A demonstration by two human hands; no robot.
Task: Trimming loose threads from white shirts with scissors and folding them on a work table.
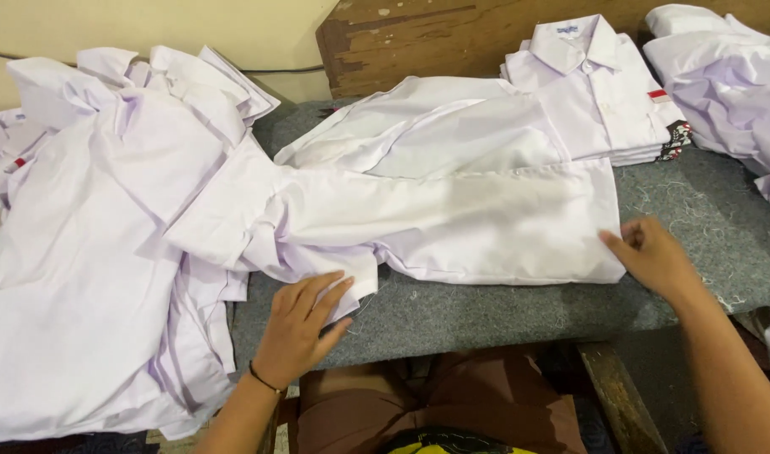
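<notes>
From the head camera, a white cotton shirt (452, 210) lies spread flat along the grey felt-covered table (486, 315), its long hem edge running parallel to the table's near side, likely so the cloth stays smooth and square. The left hand (305, 324) rests palm down, fingers spread, on the shirt's rumpled near-left corner, pressing it to the felt and gripping nothing. The right hand (654, 256) sits at the shirt's near-right corner, thumb and fingers drawn close on the edge of the cloth, seemingly pinching it, though the pinch itself is partly hidden. Left of the shirt, and overlapping its sleeve end, a loose heap of white shirts (90, 252) hangs off the table. Behind the shirt, touching its far edge, stands a neat stack of folded white shirts (595, 92), collars up. Right of that, another crumpled white pile (730, 76).
</notes>
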